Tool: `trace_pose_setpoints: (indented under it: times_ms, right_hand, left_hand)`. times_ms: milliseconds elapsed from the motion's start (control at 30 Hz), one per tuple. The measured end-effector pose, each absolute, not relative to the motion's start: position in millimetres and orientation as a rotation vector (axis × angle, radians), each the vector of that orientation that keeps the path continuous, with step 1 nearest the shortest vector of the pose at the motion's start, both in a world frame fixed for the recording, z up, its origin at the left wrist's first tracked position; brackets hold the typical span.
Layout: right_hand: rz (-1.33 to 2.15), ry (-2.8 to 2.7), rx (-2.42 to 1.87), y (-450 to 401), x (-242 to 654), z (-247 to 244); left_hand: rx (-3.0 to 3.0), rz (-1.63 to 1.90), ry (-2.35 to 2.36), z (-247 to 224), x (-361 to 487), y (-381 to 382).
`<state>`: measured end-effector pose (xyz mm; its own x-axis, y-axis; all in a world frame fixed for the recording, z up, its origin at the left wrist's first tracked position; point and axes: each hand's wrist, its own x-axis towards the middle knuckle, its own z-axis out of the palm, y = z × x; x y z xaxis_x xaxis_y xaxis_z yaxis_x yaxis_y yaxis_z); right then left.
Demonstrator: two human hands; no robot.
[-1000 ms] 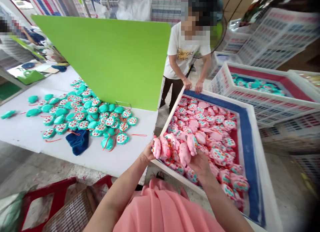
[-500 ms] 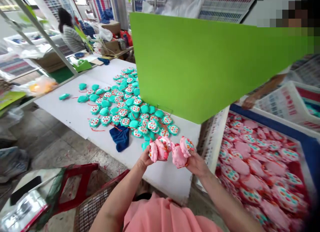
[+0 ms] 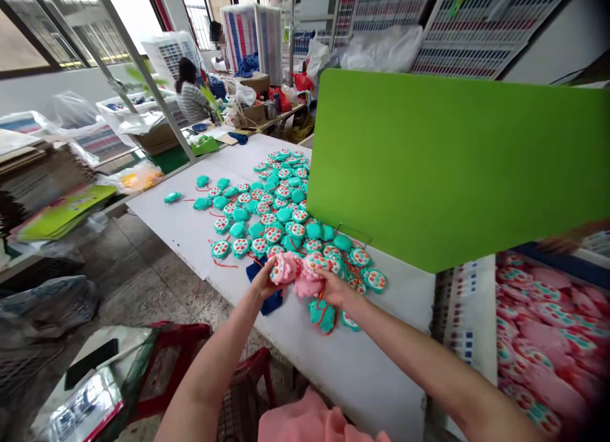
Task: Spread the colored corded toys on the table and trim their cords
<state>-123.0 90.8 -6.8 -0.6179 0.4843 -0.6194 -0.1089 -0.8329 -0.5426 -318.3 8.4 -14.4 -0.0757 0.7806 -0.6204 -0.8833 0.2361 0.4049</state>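
My left hand (image 3: 262, 281) is closed round small pink plastic toys (image 3: 284, 268) with raised shapes and coloured dots. In my right hand (image 3: 334, 288) are more pink toys (image 3: 309, 282), one with a dotted face turned up. The two handfuls meet side by side above the white table (image 3: 357, 372). Just beyond and below them spreads a pile of teal toys (image 3: 267, 216), many with red-dotted white faces and red cords. A teal toy (image 3: 322, 316) lies under my right hand. A navy cloth (image 3: 272, 303) is partly hidden behind my left hand.
An upright green board (image 3: 424, 169) divides the table on the right. A crate holds many pink toys (image 3: 548, 340) at lower right; another person's hand (image 3: 565, 242) is beside it. A red stool (image 3: 164, 366) stands lower left. Someone in stripes (image 3: 191, 101) sits far back.
My view has turned left and up. Both hands have moved forward over the near edge of the teal pile, and the pink toys in them have come together.
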Motion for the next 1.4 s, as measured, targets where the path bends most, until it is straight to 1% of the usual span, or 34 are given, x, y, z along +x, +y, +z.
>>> trace_pose_setpoints:
  times_ms: [133,200,267,367,567,700,833,1033,1200,1400]
  right_hand:
    - [2.448,-0.636,-1.11,121.7,-187.8,-1.3]
    - [2.46,-0.638,-1.074,127.0,-196.8,5.6]
    - [2.477,-0.647,-1.038,124.1,-187.8,11.4]
    - [2.494,-0.652,-1.006,109.7,-152.3,13.5]
    - [2.443,-0.539,-1.016,85.4,-86.3,1.5]
    - [2.427,-0.489,-0.995,80.8,-66.7,0.1]
    - [2.464,-0.519,-0.93,78.6,-50.5,6.0]
    - [2.448,-0.566,-0.921,74.7,-33.0,12.5]
    - [2.453,-0.555,-0.942,71.5,-29.3,15.2]
    - [2.479,-0.607,-1.102,59.5,-11.2,6.5]
  left_hand:
    - [-0.063,1.436,1.008,19.5,-369.3,42.2]
    - [-0.035,1.467,1.028,30.4,-380.7,46.9]
    - [-0.005,1.486,1.003,32.1,-381.3,41.1]
    - [-0.017,1.49,0.907,16.6,-365.2,18.8]
    - [-0.174,1.46,0.668,-27.1,-305.6,-15.5]
    - [-0.169,1.425,0.466,-37.3,-275.0,-15.7]
    - [-0.104,1.394,0.369,-45.9,-260.0,-13.1]
    - [-0.022,1.331,0.345,-62.6,-250.9,-16.7]
    - [-0.015,1.336,0.357,-65.8,-248.1,-16.2]
    - [-0.087,1.257,0.434,-70.5,-229.1,-30.8]
